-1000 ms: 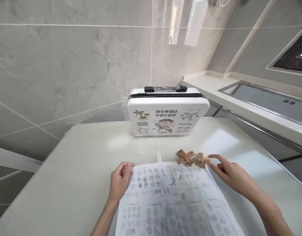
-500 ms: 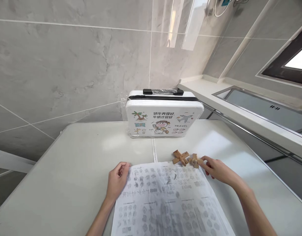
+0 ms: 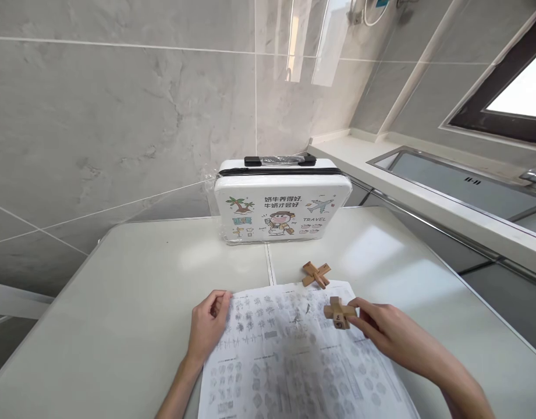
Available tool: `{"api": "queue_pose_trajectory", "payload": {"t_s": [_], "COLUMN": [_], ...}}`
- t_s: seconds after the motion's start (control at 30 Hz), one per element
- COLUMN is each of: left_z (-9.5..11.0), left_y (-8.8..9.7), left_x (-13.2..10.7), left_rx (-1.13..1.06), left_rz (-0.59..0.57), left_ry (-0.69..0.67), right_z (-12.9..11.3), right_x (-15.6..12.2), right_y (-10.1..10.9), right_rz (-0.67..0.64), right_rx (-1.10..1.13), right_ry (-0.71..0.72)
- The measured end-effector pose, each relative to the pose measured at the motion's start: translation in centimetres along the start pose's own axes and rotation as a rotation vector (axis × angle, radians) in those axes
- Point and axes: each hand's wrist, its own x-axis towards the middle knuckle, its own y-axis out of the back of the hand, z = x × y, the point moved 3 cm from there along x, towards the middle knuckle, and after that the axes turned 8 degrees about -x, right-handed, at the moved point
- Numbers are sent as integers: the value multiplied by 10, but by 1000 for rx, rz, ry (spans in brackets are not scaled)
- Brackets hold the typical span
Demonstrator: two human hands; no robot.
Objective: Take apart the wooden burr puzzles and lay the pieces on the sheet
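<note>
My right hand pinches a small wooden interlocking puzzle and holds it just over the printed instruction sheet. A second wooden cross-shaped puzzle lies on the white table beyond the sheet's far edge. My left hand rests on the sheet's left corner with its fingers curled, pressing the paper down.
A white mini suitcase with cartoon prints and a black handle stands upright at the table's far edge against the tiled wall. A counter with a steel sink runs along the right side, with a gap between it and the table.
My right hand closed on one wooden puzzle next to the other and drew it toward me over the paper. The other puzzle stayed put. The left hand kept still.
</note>
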Motion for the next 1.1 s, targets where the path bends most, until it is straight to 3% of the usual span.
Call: {"api": "queue_pose_trajectory", "payload": {"t_s": [0.07,0.17,0.37,0.5,0.6,0.8,0.87,0.97,1.03,1.1], "left_z": [9,26,49,57,58,45,43,43,45,46], "left_y": [-4,-16,-49,-57,-54,-39,-33,-26,-22,-20], "left_x": [-4,-14,-49,-71,-82,-101,-106,-109,-110,-109], "left_rx": [29,-25,-364,-502,-609,-829,-879,-914,-920,-919], "left_rz": [-45,-226,-646,-796,-769,-475,-417,-423,-456,-467], "left_ry": [-40,-24,194,268,330,445,430,369,339,331], "right_z": [-20,-49,-94,-113,-121,-128,-136,-151,-158,-158], "right_x": [-4,-7,-13,-13,-13,-16,-17,-17,-17,-15], "right_y": [-4,-12,-31,-39,-48,-85,-99,-113,-116,-114], "right_rz": [-1,-5,-50,-21,26,80,-15,-263,-393,-435], "right_rx": [25,60,145,186,269,569,740,1045,1172,1234], "right_ry": [32,77,165,216,234,62,64,83,102,115]}}
